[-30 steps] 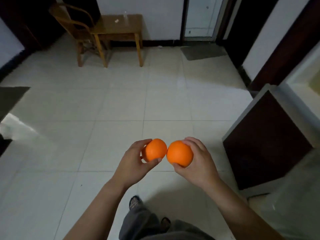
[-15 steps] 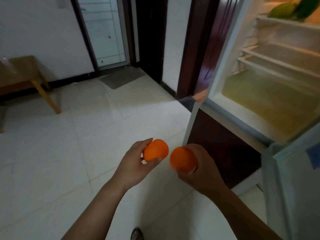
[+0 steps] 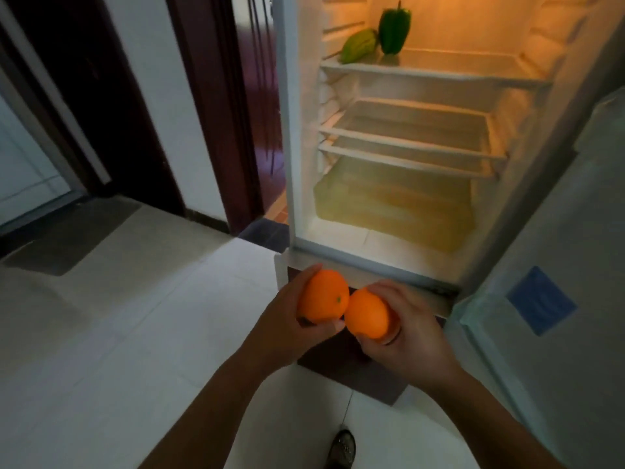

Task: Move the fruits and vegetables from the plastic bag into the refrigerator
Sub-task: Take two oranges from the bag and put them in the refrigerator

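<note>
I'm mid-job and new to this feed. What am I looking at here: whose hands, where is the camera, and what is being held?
There is no machine: a person works bare-handed, and the one camera sits on their head, looking forward and down. The left hand holds one orange, and the right hand holds another orange; the two fruits touch. Ahead stands the open fridge, lit inside. Its top shelf carries a green pepper and a paler green vegetable. The lower shelves look bare.
</note>
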A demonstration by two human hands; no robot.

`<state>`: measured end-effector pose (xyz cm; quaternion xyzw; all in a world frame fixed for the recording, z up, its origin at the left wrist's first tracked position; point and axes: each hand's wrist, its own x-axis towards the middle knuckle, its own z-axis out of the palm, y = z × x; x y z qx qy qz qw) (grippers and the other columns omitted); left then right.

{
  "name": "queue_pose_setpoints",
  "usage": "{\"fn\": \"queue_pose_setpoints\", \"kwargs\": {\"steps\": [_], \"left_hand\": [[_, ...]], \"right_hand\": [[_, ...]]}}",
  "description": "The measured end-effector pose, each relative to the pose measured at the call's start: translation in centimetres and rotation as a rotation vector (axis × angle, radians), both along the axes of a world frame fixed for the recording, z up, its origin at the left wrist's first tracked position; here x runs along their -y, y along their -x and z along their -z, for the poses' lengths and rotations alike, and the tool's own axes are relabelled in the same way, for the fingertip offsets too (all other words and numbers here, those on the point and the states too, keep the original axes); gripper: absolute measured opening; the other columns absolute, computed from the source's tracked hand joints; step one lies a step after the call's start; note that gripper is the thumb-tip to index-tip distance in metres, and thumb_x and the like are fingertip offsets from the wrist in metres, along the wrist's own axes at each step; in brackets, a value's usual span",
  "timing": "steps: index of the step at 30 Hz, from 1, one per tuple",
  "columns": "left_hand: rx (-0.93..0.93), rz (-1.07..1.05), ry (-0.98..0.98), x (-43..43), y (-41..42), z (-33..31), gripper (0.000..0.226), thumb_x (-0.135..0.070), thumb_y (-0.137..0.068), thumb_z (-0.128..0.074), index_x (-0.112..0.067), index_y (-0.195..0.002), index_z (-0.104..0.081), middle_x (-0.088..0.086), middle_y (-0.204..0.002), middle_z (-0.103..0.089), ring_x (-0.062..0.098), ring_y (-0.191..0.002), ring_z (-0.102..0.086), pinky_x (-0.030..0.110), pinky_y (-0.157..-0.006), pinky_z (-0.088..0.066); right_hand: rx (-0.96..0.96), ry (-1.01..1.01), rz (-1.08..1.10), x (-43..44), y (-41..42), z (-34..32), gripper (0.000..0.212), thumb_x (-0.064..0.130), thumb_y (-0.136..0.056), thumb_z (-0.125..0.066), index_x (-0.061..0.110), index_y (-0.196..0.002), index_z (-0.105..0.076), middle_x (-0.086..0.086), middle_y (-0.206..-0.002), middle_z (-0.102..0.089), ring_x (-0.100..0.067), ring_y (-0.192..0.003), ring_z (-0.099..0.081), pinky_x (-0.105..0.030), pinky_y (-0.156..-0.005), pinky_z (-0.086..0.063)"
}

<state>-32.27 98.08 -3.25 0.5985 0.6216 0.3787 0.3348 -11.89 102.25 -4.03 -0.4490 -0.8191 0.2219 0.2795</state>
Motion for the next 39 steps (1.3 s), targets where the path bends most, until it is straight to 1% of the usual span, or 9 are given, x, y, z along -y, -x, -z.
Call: {"fn": "queue_pose_setpoints", "kwargs": {"steps": [3, 8, 12, 16, 22, 26, 29, 35, 39], "left_hand": [[-0.061, 0.052, -0.020, -5.8, 0.9, 0.6, 0.084, -0.027, -0.069, -0.080, -0.053, -0.124, -0.021, -0.030, -0.123, -0.026, 0.005, -0.118, -0.040, 0.026, -0.093, -0.042], [-0.095, -0.009, -0.020, -15.3, 2.0, -0.2, 0.084, -0.051, -0.055, -0.076, -0.051, -0.123, -0.027, -0.012, -0.132, -0.036, 0.018, -0.120, -0.046, 0.045, -0.094, -0.049], [-0.049, -0.049, -0.104, -20.9, 2.3, -2.0, 0.078, -0.036, -0.060, -0.085, -0.044, -0.119, -0.034, -0.017, -0.121, -0.038, 0.012, -0.113, -0.049, 0.034, -0.085, -0.053], [0.049, -0.054, -0.139, -24.8, 2.5, -3.8, 0.084, -0.044, -0.058, -0.079, -0.037, -0.129, -0.036, -0.016, -0.123, -0.040, 0.009, -0.107, -0.052, 0.018, -0.074, -0.048], [0.151, 0.042, -0.170, -29.5, 1.5, -6.1, 0.061, -0.038, -0.062, -0.077, -0.047, -0.111, -0.042, -0.026, -0.113, -0.043, 0.005, -0.097, -0.055, 0.015, -0.066, -0.046], [0.157, 0.126, -0.191, -31.8, 0.7, -7.2, 0.059, -0.033, -0.067, -0.079, -0.044, -0.113, -0.043, -0.026, -0.114, -0.044, -0.001, -0.099, -0.053, 0.015, -0.070, -0.045], [0.135, 0.157, -0.190, -33.4, 0.7, -7.6, 0.056, -0.037, -0.068, -0.077, -0.046, -0.110, -0.042, -0.030, -0.111, -0.043, -0.008, -0.099, -0.048, 0.013, -0.071, -0.041], [0.174, 0.099, -0.188, -36.0, 1.8, -7.3, 0.059, -0.036, -0.068, -0.076, -0.042, -0.116, -0.043, -0.024, -0.108, -0.045, -0.008, -0.095, -0.046, 0.015, -0.070, -0.042], [0.167, 0.103, -0.196, -37.1, 2.4, -7.3, 0.070, -0.050, -0.058, -0.072, -0.042, -0.120, -0.042, -0.024, -0.110, -0.045, -0.011, -0.096, -0.046, 0.022, -0.076, -0.046]], "right_hand": [[-0.010, -0.027, 0.048, -4.9, 0.4, 0.2, 0.073, 0.059, -0.060, -0.065, 0.036, -0.126, -0.044, 0.013, -0.132, -0.042, -0.006, -0.113, -0.041, -0.027, -0.089, -0.038], [-0.041, -0.056, 0.104, -13.1, 1.0, -0.5, 0.073, 0.048, -0.064, -0.074, 0.038, -0.128, -0.041, 0.011, -0.137, -0.038, -0.005, -0.117, -0.036, -0.024, -0.090, -0.034], [-0.086, -0.101, 0.161, -18.3, 0.4, -2.0, 0.073, 0.046, -0.063, -0.077, 0.045, -0.126, -0.040, 0.012, -0.138, -0.035, -0.006, -0.119, -0.036, -0.021, -0.085, -0.036], [-0.164, -0.167, 0.208, -22.3, 0.1, -3.5, 0.071, 0.052, -0.060, -0.069, 0.038, -0.125, -0.045, 0.013, -0.129, -0.043, -0.004, -0.114, -0.043, -0.021, -0.087, -0.040], [-0.216, -0.241, 0.317, -25.5, -0.6, -5.6, 0.079, 0.034, -0.056, -0.082, 0.021, -0.125, -0.047, 0.006, -0.126, -0.048, -0.006, -0.113, -0.044, -0.019, -0.090, -0.039], [-0.187, -0.299, 0.345, -26.7, -1.1, -7.4, 0.074, 0.034, -0.056, -0.080, 0.021, -0.122, -0.050, 0.004, -0.126, -0.048, -0.005, -0.113, -0.045, -0.004, -0.089, -0.032], [-0.154, -0.273, 0.391, -27.0, -1.3, -7.9, 0.077, 0.040, -0.058, -0.078, 0.029, -0.126, -0.045, 0.007, -0.131, -0.044, -0.005, -0.115, -0.043, -0.009, -0.085, -0.034], [-0.226, -0.201, 0.493, -28.3, -1.3, -6.1, 0.083, 0.026, -0.058, -0.086, 0.042, -0.127, -0.042, 0.007, -0.135, -0.037, -0.012, -0.119, -0.043, -0.022, -0.082, -0.048], [-0.247, -0.203, 0.481, -28.9, -0.7, -5.9, 0.081, 0.033, -0.059, -0.083, 0.044, -0.128, -0.042, 0.009, -0.137, -0.039, -0.012, -0.120, -0.044, -0.032, -0.082, -0.053]]}}
